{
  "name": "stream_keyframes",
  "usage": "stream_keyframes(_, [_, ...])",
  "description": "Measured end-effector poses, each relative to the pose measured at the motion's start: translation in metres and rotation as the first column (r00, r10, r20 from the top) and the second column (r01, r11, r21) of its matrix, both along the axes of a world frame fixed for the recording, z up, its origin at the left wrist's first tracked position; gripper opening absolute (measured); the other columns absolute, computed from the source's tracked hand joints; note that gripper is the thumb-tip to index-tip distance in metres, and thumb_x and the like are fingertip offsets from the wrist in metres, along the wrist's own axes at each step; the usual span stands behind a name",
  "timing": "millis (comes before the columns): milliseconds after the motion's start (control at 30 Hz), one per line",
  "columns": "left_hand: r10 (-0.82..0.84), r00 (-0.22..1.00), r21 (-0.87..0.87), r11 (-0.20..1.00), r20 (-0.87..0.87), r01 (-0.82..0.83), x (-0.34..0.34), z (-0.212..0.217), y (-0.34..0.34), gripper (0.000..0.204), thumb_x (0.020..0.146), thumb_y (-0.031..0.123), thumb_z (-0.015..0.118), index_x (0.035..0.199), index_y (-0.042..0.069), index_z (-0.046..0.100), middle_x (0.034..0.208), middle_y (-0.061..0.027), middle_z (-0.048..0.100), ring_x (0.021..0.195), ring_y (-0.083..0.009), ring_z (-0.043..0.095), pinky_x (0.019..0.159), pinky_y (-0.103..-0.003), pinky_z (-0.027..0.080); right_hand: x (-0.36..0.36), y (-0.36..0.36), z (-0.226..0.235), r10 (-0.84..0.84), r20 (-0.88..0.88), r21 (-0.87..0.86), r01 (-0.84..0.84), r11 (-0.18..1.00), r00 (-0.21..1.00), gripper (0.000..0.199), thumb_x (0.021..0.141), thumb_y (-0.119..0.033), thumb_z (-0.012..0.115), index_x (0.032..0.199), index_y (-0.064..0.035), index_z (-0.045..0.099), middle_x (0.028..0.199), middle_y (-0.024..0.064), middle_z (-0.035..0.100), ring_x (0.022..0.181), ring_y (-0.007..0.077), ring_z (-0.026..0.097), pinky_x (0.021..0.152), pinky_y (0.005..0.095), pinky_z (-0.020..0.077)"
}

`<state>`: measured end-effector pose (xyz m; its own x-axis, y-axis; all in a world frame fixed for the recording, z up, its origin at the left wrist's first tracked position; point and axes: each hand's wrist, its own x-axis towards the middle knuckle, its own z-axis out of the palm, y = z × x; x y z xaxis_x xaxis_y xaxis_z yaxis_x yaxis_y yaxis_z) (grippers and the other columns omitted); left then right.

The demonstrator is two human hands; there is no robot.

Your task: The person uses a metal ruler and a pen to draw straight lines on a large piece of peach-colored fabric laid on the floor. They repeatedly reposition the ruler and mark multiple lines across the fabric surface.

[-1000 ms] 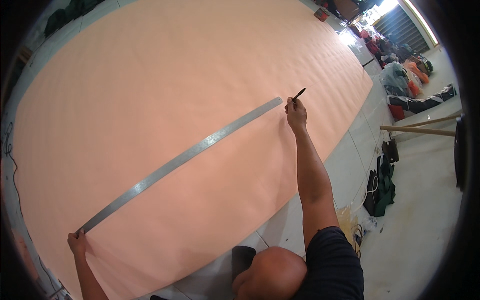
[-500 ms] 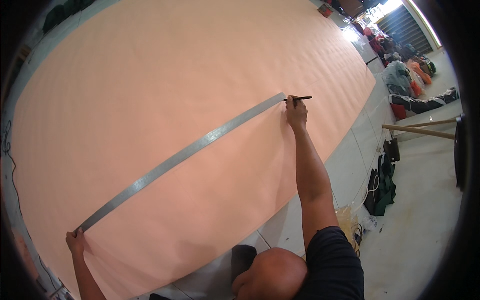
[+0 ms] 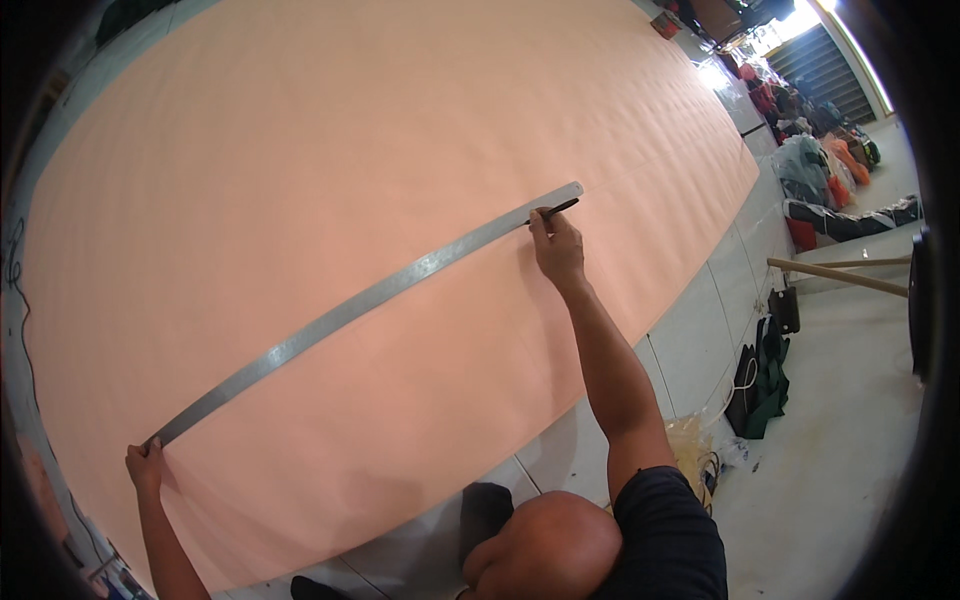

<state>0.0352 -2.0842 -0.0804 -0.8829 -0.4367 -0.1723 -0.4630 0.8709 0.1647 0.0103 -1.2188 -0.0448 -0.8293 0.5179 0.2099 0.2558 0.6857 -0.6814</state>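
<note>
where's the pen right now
In the head view, right of centre, the pen is held in the right hand, its tip by the lower edge of the metal ruler, near the ruler's upper-right end.

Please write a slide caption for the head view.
Left hand at one end of a metal ruler, right hand with black pen, peach sheet below.

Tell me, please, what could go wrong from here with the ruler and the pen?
1. The left hand holds the long metal ruler at its near end, while the right hand grips the black pen near the far end, so the ruler might pivot if the pen pushes against its edge.
2. The peach sheet shows ripples toward its far right side, so a pen mark there might come out uneven.
</note>
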Motion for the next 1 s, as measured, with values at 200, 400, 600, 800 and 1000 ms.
stream_keyframes(200, [-0.027, 0.998, -0.004, 1.000, -0.055, 0.027, 0.003, -0.003, -0.004, 0.045, 0.088, 0.035, 0.079, 0.083, -0.001, 0.053, 0.077, -0.0161, 0.058, 0.070, -0.0304, 0.056, 0.067, -0.045, 0.048, 0.000, 0.024, -0.006, -0.058, 0.003, -0.015, 0.058, 0.998, 0.998, 0.034, 0.102, -0.031, 0.060, 0.111, -0.0003, 0.069, 0.092, 0.0169, 0.075, 0.087, 0.0306, 0.073, 0.079, 0.0402, 0.0546])
stream_keyframes(400, [-0.044, 0.998, -0.009, 0.999, -0.045, 0.044, 0.005, -0.006, -0.009, 0.046, 0.086, 0.036, 0.080, 0.082, -0.002, 0.054, 0.075, -0.0163, 0.060, 0.068, -0.0302, 0.056, 0.066, -0.044, 0.048, -0.011, 0.043, 0.006, -0.147, -0.009, 0.017, 0.148, 0.989, 0.989, 0.031, 0.102, -0.031, 0.060, 0.105, -0.0011, 0.070, 0.089, 0.0171, 0.074, 0.084, 0.0308, 0.072, 0.076, 0.0408, 0.0542])
stream_keyframes(600, [-0.026, 0.999, 0.002, 1.000, -0.038, 0.026, 0.000, -0.001, 0.005, 0.045, 0.086, 0.035, 0.081, 0.083, -0.002, 0.055, 0.076, -0.0168, 0.061, 0.069, -0.0294, 0.058, 0.066, -0.044, 0.049, 0.004, -0.030, -0.007, 0.110, -0.144, 0.178, -0.084, 0.981, 0.983, 0.023, 0.098, -0.020, 0.065, 0.087, 0.0009, 0.069, 0.077, 0.0200, 0.069, 0.070, 0.0352, 0.068, 0.063, 0.0442, 0.0522])
stream_keyframes(800, [0.015, 0.999, 0.005, 1.000, -0.043, -0.015, 0.006, -0.002, -0.001, 0.045, 0.086, 0.035, 0.081, 0.083, -0.002, 0.055, 0.077, -0.0169, 0.061, 0.070, -0.0299, 0.059, 0.067, -0.044, 0.049, 0.006, -0.094, 0.000, 0.232, -0.103, -0.008, -0.234, 0.972, 0.967, 0.022, 0.098, -0.020, 0.066, 0.093, 0.0014, 0.070, 0.078, 0.0197, 0.069, 0.071, 0.0347, 0.069, 0.065, 0.0428, 0.0529])
stream_keyframes(1000, [-0.011, 0.999, -0.019, 1.000, -0.037, 0.010, 0.002, -0.003, 0.006, 0.046, 0.085, 0.036, 0.081, 0.082, -0.002, 0.056, 0.079, -0.0176, 0.062, 0.071, -0.0297, 0.060, 0.067, -0.043, 0.050, 0.006, -0.058, 0.008, 0.098, -0.089, 0.150, -0.084, 0.985, 0.991, 0.020, 0.098, -0.018, 0.065, 0.096, 0.0009, 0.071, 0.077, 0.0184, 0.070, 0.071, 0.0330, 0.070, 0.065, 0.0423, 0.0534])
